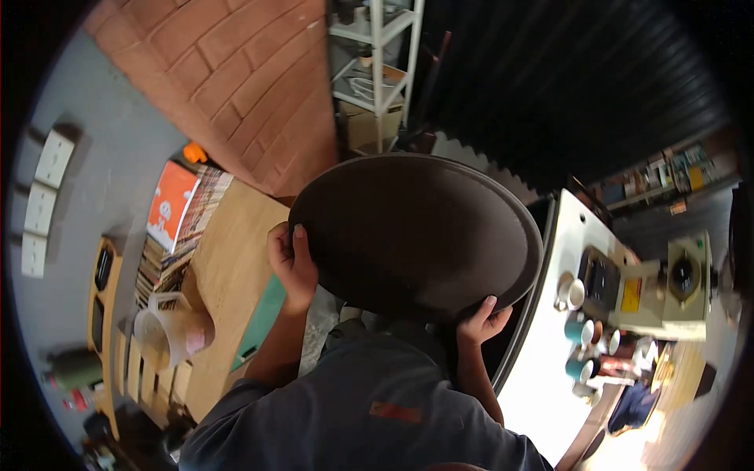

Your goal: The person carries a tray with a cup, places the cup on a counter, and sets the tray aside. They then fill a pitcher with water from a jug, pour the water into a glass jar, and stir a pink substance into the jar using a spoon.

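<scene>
A large dark brown oval serving tray (416,235) is held up in front of my body, its broad inner face turned toward me. At its left rim my left hand (295,267) grips the edge, thumb lying on the face. Lower right, my right hand (481,322) pinches the near rim, its thumb over the lip. The fingers behind the tray are hidden. Nothing stands on the tray's visible surface.
To the left is a wooden table (224,251) with a clear plastic pitcher (169,334) and a row of magazines. A white counter (518,400) at right bears several cups (580,331) and a coffee machine (683,275). Ahead stand a brick pillar (243,86) and a white shelf (378,71).
</scene>
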Available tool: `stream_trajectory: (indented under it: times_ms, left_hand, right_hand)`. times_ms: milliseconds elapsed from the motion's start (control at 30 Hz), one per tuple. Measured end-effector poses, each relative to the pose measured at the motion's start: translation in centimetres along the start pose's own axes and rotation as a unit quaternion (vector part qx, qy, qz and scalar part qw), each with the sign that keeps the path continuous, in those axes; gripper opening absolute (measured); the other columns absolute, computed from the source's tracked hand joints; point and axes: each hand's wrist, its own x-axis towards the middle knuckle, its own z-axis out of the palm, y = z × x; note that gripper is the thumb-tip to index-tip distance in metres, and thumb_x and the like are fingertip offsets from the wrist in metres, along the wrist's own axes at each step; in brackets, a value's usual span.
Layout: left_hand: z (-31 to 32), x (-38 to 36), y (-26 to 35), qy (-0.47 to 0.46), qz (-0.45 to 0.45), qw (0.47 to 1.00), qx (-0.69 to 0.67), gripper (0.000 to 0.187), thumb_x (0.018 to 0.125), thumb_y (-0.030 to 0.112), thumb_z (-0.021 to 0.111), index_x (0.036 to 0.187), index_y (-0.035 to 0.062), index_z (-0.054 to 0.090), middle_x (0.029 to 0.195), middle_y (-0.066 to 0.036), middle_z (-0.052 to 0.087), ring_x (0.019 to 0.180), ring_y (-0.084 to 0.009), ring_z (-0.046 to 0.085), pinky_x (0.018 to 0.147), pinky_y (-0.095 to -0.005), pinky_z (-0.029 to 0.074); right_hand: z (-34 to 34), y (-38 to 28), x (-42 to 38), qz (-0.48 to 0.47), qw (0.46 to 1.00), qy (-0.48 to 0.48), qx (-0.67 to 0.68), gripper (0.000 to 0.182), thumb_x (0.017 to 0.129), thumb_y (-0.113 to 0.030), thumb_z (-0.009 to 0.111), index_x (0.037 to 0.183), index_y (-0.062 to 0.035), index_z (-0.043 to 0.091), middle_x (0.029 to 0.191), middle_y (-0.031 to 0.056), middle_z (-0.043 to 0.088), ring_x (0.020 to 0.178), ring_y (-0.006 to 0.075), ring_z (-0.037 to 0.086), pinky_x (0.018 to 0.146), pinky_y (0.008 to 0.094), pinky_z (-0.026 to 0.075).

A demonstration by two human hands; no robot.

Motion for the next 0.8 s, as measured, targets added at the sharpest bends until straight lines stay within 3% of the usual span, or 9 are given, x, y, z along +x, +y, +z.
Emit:
stream_trajectory:
  times_ms: [67,133,267,367,533,600,667,733,800]
  left_hand:
    - [-0.5,-0.3,0.9,0.053,-0.006,0.995,0.079,0.007,0.095,0.009,0.054,0.099,0.0029,0.051,0.079,0.003,0.05,0.069,-0.0023,0.04,0.06,-0.0188,0.032]
    - [-0.8,-0.8,1.8,0.083,0.015,0.994,0.071,0.007,0.095,0.009,0.055,0.098,0.0035,0.051,0.078,0.004,0.049,0.068,-0.0015,0.039,0.059,-0.0188,0.031]
    - [-0.4,-2.4,4.6,0.163,0.064,0.978,0.111,0.008,0.096,0.011,0.055,0.097,0.0038,0.05,0.08,0.003,0.052,0.069,-0.0026,0.042,0.061,-0.0192,0.033]
    - [0.0,-4.6,6.2,0.232,0.021,0.964,0.129,0.012,0.096,0.014,0.056,0.094,0.0043,0.049,0.078,0.003,0.052,0.07,-0.003,0.044,0.063,-0.0192,0.036]
    - [-1.5,-10.1,6.5,0.29,-0.067,0.937,0.181,0.017,0.095,0.016,0.057,0.105,0.0046,0.049,0.087,-0.001,0.058,0.077,-0.0055,0.049,0.066,-0.0222,0.04]
    - [-2.6,-11.7,6.8,0.329,-0.111,0.915,0.208,0.022,0.094,0.016,0.059,0.109,0.0041,0.049,0.088,-0.002,0.059,0.078,-0.0065,0.05,0.066,-0.0228,0.04]
    - [-4.3,-12.7,6.7,0.373,-0.178,0.885,0.214,0.034,0.089,0.014,0.065,0.114,0.0007,0.046,0.083,-0.003,0.06,0.072,-0.0078,0.052,0.062,-0.0226,0.043]
    - [-7.2,-13.7,5.9,0.391,-0.214,0.861,0.245,0.05,0.083,0.016,0.067,0.125,-0.0022,0.045,0.099,-0.012,0.063,0.087,-0.0151,0.06,0.077,-0.0272,0.049]
    - [-10.8,-14.6,3.8,0.403,-0.238,0.855,0.226,0.06,0.08,0.02,0.068,0.13,-0.0025,0.044,0.107,-0.015,0.061,0.093,-0.0188,0.06,0.082,-0.0301,0.048]
  right_hand:
    - [1.9,1.1,1.8,0.007,0.999,-0.026,0.029,0.024,0.097,-0.016,0.047,0.112,0.0035,0.05,0.107,0.0098,0.057,0.097,0.0145,0.052,0.088,0.0284,0.04]
    - [3.4,2.0,3.6,0.019,0.994,-0.082,0.063,0.026,0.097,-0.016,0.048,0.114,0.0039,0.051,0.109,0.0105,0.057,0.099,0.0145,0.052,0.088,0.0288,0.041]
    - [6.7,2.8,7.0,0.054,0.985,-0.131,0.098,0.025,0.096,-0.019,0.053,0.108,0.003,0.054,0.098,0.0071,0.059,0.087,0.0128,0.052,0.077,0.0265,0.043]
    - [8.7,3.7,9.1,0.065,0.961,-0.209,0.172,0.023,0.096,-0.019,0.053,0.104,0.0026,0.057,0.092,0.0054,0.06,0.081,0.0119,0.052,0.072,0.0261,0.043]
    - [12.4,5.8,8.9,0.084,0.904,-0.385,0.169,0.024,0.096,-0.019,0.053,0.099,0.0032,0.061,0.084,0.0027,0.059,0.073,0.0099,0.05,0.065,0.0253,0.041]
    - [13.7,5.1,7.5,0.1,0.895,-0.405,0.159,0.025,0.096,-0.018,0.054,0.101,0.0052,0.06,0.076,0.001,0.057,0.067,0.0084,0.048,0.06,0.0258,0.04]
    - [15.1,4.8,6.4,0.096,0.834,-0.538,0.083,0.024,0.095,-0.017,0.054,0.104,0.0048,0.06,0.069,0.0005,0.056,0.061,0.0078,0.047,0.058,0.0266,0.04]
    - [16.9,6.0,3.6,0.069,0.834,-0.541,0.087,0.025,0.094,-0.016,0.053,0.109,0.0028,0.06,0.065,0.0009,0.053,0.059,0.0081,0.047,0.058,0.0276,0.041]
    - [18.7,6.8,1.6,0.08,0.793,-0.599,0.078,0.024,0.094,-0.015,0.052,0.111,-0.0005,0.061,0.065,0.0031,0.054,0.058,0.0115,0.049,0.058,0.0297,0.042]
